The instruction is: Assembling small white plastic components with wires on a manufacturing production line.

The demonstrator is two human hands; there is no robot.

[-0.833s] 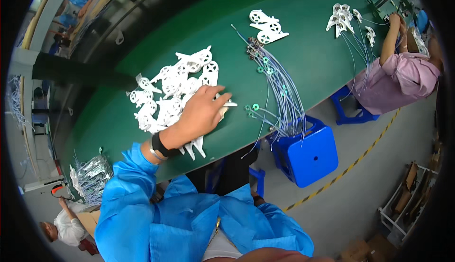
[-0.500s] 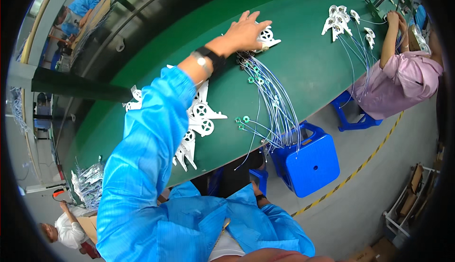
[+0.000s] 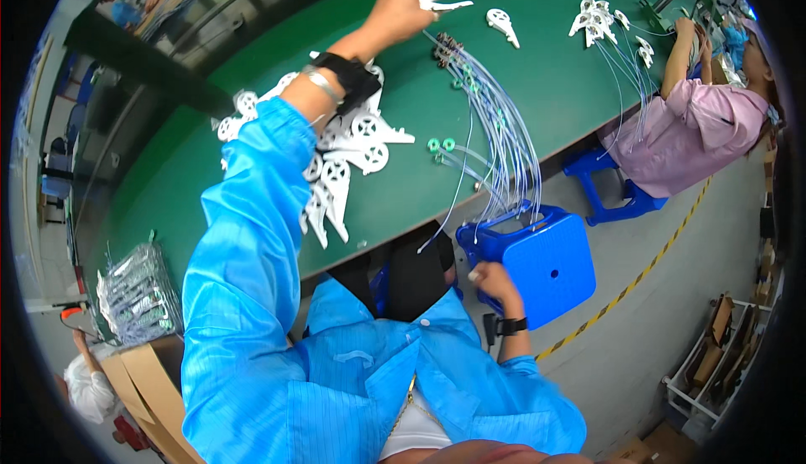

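The left hand [image 3: 401, 12] is no longer on the pile of white flat parts [image 3: 340, 149] near the surface's front edge; it is now stretched to the far side of the green surface [image 3: 537, 120] and closed on one white part [image 3: 443, 2], lifted off. The right hand [image 3: 494, 283], unseen earlier, now shows low beside the blue stool [image 3: 546, 262].

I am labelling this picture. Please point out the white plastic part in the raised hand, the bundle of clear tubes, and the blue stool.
white plastic part [image 3: 445, 2], head view, on its middle.
bundle of clear tubes [image 3: 497, 132], head view, mid-length.
blue stool [image 3: 546, 267], head view, on its seat.
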